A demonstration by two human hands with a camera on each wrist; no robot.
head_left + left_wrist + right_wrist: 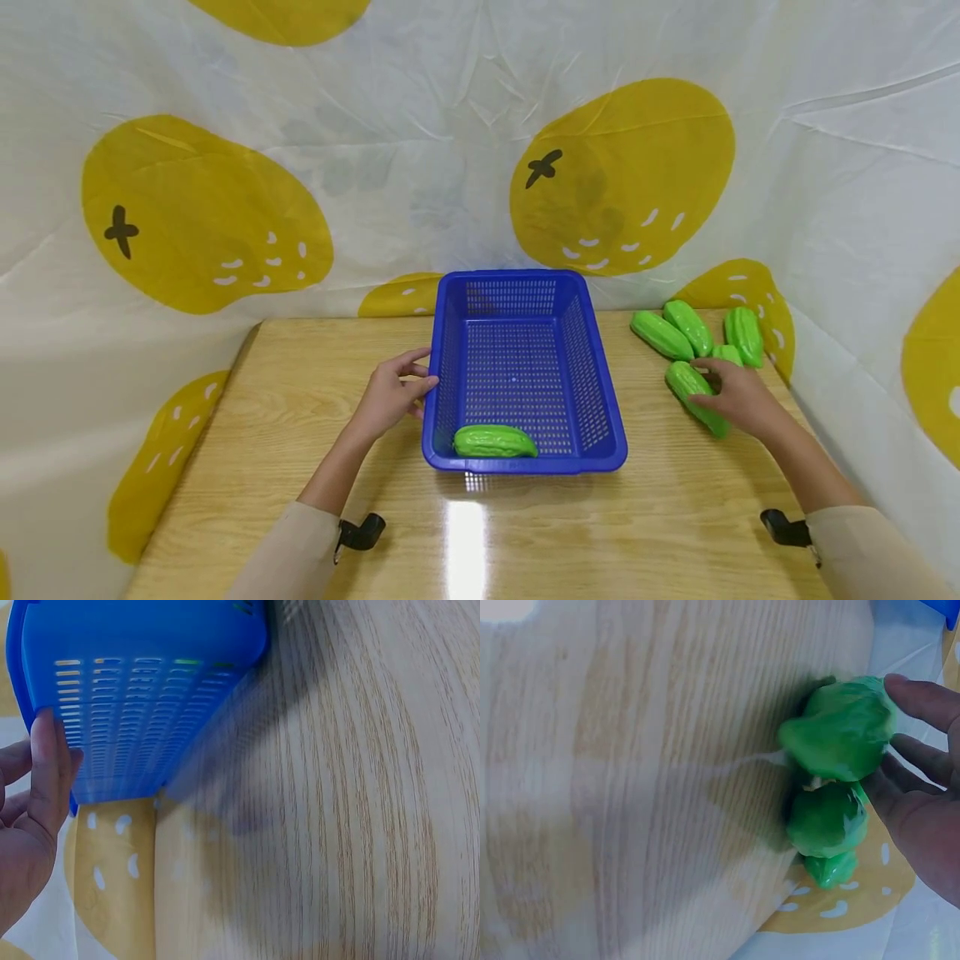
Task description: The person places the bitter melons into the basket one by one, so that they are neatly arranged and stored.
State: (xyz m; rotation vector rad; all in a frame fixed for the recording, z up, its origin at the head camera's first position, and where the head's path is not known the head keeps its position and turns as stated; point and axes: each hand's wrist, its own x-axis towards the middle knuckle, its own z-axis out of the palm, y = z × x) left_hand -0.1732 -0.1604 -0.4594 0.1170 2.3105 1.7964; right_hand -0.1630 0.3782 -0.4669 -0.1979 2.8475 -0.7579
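A blue plastic basket (525,466) with slotted walls stands mid-table, one green bitter melon (495,441) lying inside along its near wall. Against the basket's left side rests my left hand (393,387), its fairly straight fingers touching the outer wall just under the rim in the left wrist view. Over on the right, my right hand (738,398) is spread above another bitter melon (693,396) lying on the table. In the right wrist view thumb and fingers straddle the top of this bitter melon (840,731); some fingertips are hidden behind it.
Several more bitter melons (660,335) lie at the table's back right corner, one partly hidden by my right hand. A white cloth (420,192) with yellow fruit prints hangs behind and beside the wooden table (300,392).
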